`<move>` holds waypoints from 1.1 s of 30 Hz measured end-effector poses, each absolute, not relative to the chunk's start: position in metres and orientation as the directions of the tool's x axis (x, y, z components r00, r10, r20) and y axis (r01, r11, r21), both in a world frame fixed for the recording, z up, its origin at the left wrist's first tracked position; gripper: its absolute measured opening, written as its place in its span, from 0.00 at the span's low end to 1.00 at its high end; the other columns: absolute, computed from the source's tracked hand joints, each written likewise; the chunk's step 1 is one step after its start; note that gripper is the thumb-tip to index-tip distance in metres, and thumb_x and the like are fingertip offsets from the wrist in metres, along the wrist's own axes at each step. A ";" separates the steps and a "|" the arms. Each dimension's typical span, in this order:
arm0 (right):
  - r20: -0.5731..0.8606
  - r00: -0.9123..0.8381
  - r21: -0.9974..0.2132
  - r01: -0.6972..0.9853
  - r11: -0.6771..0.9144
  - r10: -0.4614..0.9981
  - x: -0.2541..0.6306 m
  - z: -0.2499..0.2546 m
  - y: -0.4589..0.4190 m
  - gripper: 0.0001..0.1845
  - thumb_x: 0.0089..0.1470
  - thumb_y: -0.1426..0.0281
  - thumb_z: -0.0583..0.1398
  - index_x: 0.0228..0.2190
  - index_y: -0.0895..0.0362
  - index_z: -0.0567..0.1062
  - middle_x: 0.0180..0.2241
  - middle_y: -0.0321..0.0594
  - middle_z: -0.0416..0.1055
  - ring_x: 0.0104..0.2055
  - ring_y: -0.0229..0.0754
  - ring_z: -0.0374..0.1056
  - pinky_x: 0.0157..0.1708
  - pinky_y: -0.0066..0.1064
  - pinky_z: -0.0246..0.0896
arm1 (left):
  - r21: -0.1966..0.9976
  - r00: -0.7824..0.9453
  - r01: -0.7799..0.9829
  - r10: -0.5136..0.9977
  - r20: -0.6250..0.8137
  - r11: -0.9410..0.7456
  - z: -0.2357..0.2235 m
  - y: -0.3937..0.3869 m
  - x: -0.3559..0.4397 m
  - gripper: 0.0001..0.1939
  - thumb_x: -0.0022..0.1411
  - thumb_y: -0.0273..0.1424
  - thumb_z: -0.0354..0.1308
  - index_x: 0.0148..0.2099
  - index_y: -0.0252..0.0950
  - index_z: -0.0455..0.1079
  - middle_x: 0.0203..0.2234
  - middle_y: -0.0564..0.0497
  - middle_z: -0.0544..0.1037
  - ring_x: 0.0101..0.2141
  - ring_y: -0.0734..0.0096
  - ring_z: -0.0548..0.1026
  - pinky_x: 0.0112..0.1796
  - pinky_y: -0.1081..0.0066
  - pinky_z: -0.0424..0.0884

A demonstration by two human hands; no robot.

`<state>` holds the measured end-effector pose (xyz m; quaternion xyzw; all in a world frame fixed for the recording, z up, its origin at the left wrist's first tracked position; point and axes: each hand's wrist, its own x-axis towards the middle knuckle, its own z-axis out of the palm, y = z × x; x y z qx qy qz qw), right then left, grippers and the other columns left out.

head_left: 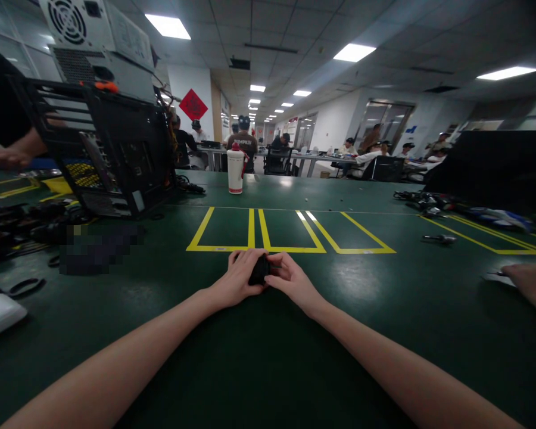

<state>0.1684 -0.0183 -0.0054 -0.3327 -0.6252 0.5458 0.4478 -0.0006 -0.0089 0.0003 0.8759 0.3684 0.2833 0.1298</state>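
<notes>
Both my hands meet on the green table (268, 357), just in front of the yellow marked boxes (290, 232). My left hand (239, 277) and my right hand (290, 280) are closed from either side round a small black object (259, 271). The fingers hide most of it, so I cannot make out what it is. Both forearms stretch forward from the bottom of the view.
An open black computer case (107, 149) stands at the back left, with black cables and parts (18, 226) beside it. A white cup (235, 170) stands behind the boxes. Another person's hand (533, 286) rests at the right edge, another's arm (13, 149) at the left. Tools (438, 238) lie to the right.
</notes>
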 end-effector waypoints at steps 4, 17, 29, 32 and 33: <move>0.235 -0.326 -0.972 -0.052 0.231 0.916 0.166 -0.007 -0.017 0.11 0.45 0.70 0.58 0.34 0.55 0.66 0.38 0.37 0.65 0.41 0.39 0.65 0.41 0.33 0.62 | 0.423 0.552 0.579 0.717 0.425 -0.697 -0.002 -0.007 0.001 0.29 0.49 0.32 0.57 0.51 0.41 0.48 0.45 0.49 0.62 0.47 0.62 0.59 0.49 0.58 0.47; 0.245 -0.369 -0.964 0.005 0.266 0.896 0.167 -0.004 -0.021 0.14 0.46 0.70 0.57 0.37 0.54 0.64 0.39 0.37 0.64 0.43 0.41 0.64 0.40 0.35 0.63 | 0.426 0.555 0.578 0.718 0.421 -0.696 -0.002 -0.008 0.000 0.29 0.49 0.31 0.56 0.52 0.41 0.48 0.46 0.49 0.62 0.48 0.62 0.59 0.50 0.58 0.46; 0.206 -0.344 -0.958 0.120 0.261 0.916 0.167 -0.005 -0.021 0.16 0.48 0.68 0.56 0.41 0.55 0.63 0.43 0.41 0.64 0.47 0.42 0.62 0.48 0.39 0.56 | 0.413 0.551 0.586 0.717 0.428 -0.697 -0.004 -0.007 0.000 0.29 0.49 0.31 0.56 0.52 0.41 0.48 0.46 0.48 0.62 0.48 0.62 0.59 0.51 0.58 0.46; 0.242 -0.372 -0.955 0.074 0.289 0.896 0.167 -0.006 -0.021 0.15 0.47 0.70 0.57 0.39 0.55 0.63 0.40 0.39 0.65 0.46 0.41 0.63 0.45 0.37 0.60 | 0.411 0.552 0.591 0.719 0.422 -0.694 -0.004 -0.007 0.000 0.30 0.48 0.30 0.57 0.52 0.41 0.48 0.46 0.49 0.62 0.48 0.63 0.59 0.51 0.59 0.46; 0.258 -0.373 -0.952 0.058 0.300 0.891 0.167 -0.006 -0.022 0.14 0.46 0.71 0.57 0.38 0.54 0.63 0.40 0.38 0.64 0.45 0.41 0.63 0.44 0.36 0.61 | 0.411 0.552 0.591 0.720 0.421 -0.694 -0.004 -0.007 0.000 0.30 0.48 0.30 0.57 0.52 0.41 0.48 0.46 0.49 0.62 0.48 0.63 0.59 0.50 0.59 0.46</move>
